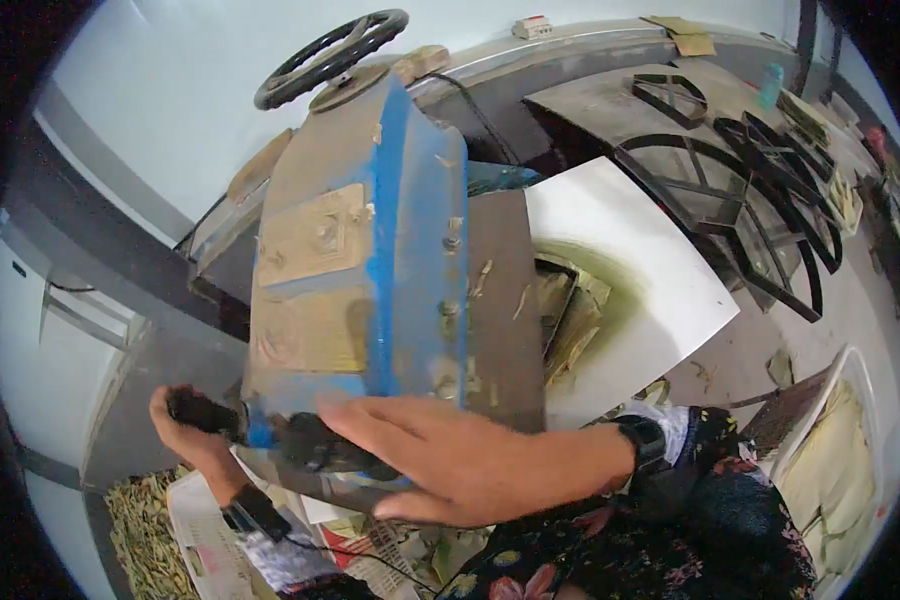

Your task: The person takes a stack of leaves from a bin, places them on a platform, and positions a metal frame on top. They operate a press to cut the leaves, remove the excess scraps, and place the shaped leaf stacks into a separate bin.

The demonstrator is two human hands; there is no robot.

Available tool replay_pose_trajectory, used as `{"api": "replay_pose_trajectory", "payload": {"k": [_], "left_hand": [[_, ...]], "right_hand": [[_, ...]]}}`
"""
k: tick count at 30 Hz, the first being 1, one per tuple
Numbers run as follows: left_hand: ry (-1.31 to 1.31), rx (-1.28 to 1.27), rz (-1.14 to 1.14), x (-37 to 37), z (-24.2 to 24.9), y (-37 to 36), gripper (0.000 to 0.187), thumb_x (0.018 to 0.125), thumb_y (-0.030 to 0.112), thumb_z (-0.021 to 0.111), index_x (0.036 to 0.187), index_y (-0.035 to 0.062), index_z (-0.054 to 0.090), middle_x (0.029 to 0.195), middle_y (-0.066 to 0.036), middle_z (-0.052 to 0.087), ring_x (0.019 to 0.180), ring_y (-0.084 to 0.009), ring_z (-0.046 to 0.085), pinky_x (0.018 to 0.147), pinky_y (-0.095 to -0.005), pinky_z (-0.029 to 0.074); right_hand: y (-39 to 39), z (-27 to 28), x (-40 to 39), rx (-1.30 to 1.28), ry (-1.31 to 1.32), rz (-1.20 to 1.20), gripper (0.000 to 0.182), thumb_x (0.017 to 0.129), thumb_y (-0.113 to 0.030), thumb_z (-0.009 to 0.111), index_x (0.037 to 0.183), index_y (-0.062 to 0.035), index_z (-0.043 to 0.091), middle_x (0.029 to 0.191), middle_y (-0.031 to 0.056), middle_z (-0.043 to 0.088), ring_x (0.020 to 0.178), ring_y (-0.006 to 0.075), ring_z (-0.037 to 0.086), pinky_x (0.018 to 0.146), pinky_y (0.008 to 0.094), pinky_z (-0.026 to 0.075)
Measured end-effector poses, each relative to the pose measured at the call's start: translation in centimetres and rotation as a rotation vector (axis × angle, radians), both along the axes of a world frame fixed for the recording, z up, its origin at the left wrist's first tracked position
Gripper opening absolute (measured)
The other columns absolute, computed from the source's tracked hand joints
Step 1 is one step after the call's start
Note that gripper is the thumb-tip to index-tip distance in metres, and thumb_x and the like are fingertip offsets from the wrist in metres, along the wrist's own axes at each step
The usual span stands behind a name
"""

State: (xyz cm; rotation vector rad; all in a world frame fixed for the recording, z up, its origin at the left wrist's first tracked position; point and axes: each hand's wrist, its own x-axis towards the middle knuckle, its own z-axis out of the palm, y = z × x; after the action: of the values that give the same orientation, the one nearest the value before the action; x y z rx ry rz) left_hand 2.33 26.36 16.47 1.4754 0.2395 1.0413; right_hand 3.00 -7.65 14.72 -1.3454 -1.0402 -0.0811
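Note:
A dusty blue machine [420, 260] stands in the middle, with a worn plate on its top cover. My right hand [450, 455] lies over a black part [320, 445] at the machine's near end, its fingers stretched out to the left and slightly blurred. My left hand [195, 430] is at the lower left, fingers wrapped round a black handle [205, 410] beside the machine's near corner. Black straps are on both wrists. The underside of my right hand is hidden.
A black handwheel [332, 60] rises behind the machine. White board [630, 290] with greenish dust, black metal frames [730, 190] on the right, a white basket [860, 440] of pale slices at lower right, and a heap of dried pieces [150, 540] at lower left.

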Motion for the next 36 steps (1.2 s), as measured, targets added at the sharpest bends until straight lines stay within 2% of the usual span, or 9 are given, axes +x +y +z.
{"api": "replay_pose_trajectory", "payload": {"k": [3, 8, 12, 13, 16, 17, 26, 32, 36], "left_hand": [[0.124, 0.297, 0.442, -0.8, 0.8, -2.9, 0.048, 0.094, 0.031, 0.038, 0.127, -0.0037, 0.037, 0.119, -0.017, 0.046, 0.108, -0.0252, 0.048, 0.098, -0.0374, 0.032], [0.045, 0.197, 0.209, -3.1, -3.4, -7.1, 0.058, 0.089, 0.03, 0.045, 0.134, -0.0026, 0.028, 0.133, -0.017, 0.039, 0.123, -0.0285, 0.036, 0.102, -0.0404, 0.03], [0.271, 0.925, 0.535, -3.0, -5.5, -10.4, 0.073, 0.075, 0.023, 0.065, 0.134, -0.0019, 0.031, 0.136, -0.022, 0.033, 0.126, -0.0367, 0.031, 0.106, -0.043, 0.022], [0.273, 0.925, 0.544, -2.9, -6.1, -11.7, 0.073, 0.075, 0.023, 0.065, 0.134, -0.0019, 0.031, 0.136, -0.022, 0.033, 0.126, -0.0367, 0.031, 0.106, -0.043, 0.022], [0.231, 1.479, -0.336, -2.7, -9.6, -18.3, 0.05, 0.063, 0.016, 0.062, 0.112, 0.0066, 0.056, 0.107, -0.014, 0.055, 0.101, -0.0313, 0.052, 0.085, -0.0418, 0.044], [0.119, 1.525, -0.424, -2.8, -10.8, -19.3, 0.049, 0.068, 0.015, 0.059, 0.117, 0.0092, 0.054, 0.1, -0.012, 0.055, 0.095, -0.0269, 0.053, 0.078, -0.0375, 0.046], [0.104, 1.624, -0.484, -2.2, -14.9, -20.4, 0.051, 0.07, 0.014, 0.057, 0.12, 0.0054, 0.049, 0.092, -0.011, 0.055, 0.079, -0.0249, 0.056, 0.064, -0.0346, 0.049], [0.235, 1.514, -0.342, -2.8, -15.7, -20.8, 0.049, 0.071, 0.011, 0.056, 0.12, 0.0026, 0.049, 0.078, -0.009, 0.055, 0.069, -0.0251, 0.056, 0.062, -0.0342, 0.049], [0.186, 1.564, -0.211, -5.0, -12.9, -20.6, 0.036, 0.074, 0.012, 0.059, 0.108, 0.0007, 0.056, 0.072, -0.007, 0.049, 0.067, -0.0232, 0.054, 0.057, -0.0316, 0.046]], "right_hand": [[-3.4, -2.5, 3.3, -0.471, -0.187, -0.208, 0.058, 0.078, -0.02, 0.061, 0.127, -0.0008, 0.038, 0.122, 0.0228, 0.046, 0.114, 0.0394, 0.042, 0.097, 0.0418, 0.035], [-11.2, -10.8, 14.1, -0.652, -0.19, -0.882, 0.051, 0.081, -0.027, 0.061, 0.121, 0.0014, 0.046, 0.119, 0.025, 0.048, 0.112, 0.0402, 0.044, 0.095, 0.0438, 0.038], [-11.3, -12.7, 18.0, -0.956, -0.004, -0.913, 0.049, 0.085, -0.037, 0.053, 0.117, 0.001, 0.051, 0.116, 0.0226, 0.049, 0.109, 0.0394, 0.044, 0.094, 0.0421, 0.038], [-11.1, -13.0, 18.5, -1.087, 0.02, -0.92, 0.05, 0.086, -0.04, 0.051, 0.115, 0.001, 0.052, 0.113, 0.0226, 0.05, 0.107, 0.0395, 0.046, 0.092, 0.043, 0.039], [-10.8, -12.9, 18.7, -1.28, -0.068, -0.849, 0.049, 0.086, -0.041, 0.051, 0.111, 0.0009, 0.055, 0.107, 0.0222, 0.051, 0.104, 0.0373, 0.047, 0.089, 0.0435, 0.041], [-10.9, -13.1, 18.7, -1.288, -0.079, -0.83, 0.049, 0.086, -0.041, 0.051, 0.111, 0.0009, 0.055, 0.107, 0.0222, 0.051, 0.104, 0.0373, 0.047, 0.089, 0.0435, 0.041], [-11.0, -13.1, 19.0, -1.111, -0.044, -0.872, 0.049, 0.088, -0.044, 0.048, 0.104, 0.0018, 0.057, 0.094, 0.0232, 0.056, 0.086, 0.0419, 0.057, 0.082, 0.0464, 0.045], [-12.8, -11.9, 19.8, -0.888, 0.097, -0.592, 0.033, 0.088, -0.031, 0.051, 0.096, 0.0008, 0.056, 0.086, 0.0219, 0.058, 0.083, 0.0399, 0.057, 0.077, 0.0452, 0.045], [-11.6, -7.5, 15.9, -0.845, -0.409, -0.498, 0.017, 0.082, -0.017, 0.054, 0.092, -0.0039, 0.057, 0.089, 0.0138, 0.058, 0.083, 0.0352, 0.056, 0.07, 0.0409, 0.047]]}}
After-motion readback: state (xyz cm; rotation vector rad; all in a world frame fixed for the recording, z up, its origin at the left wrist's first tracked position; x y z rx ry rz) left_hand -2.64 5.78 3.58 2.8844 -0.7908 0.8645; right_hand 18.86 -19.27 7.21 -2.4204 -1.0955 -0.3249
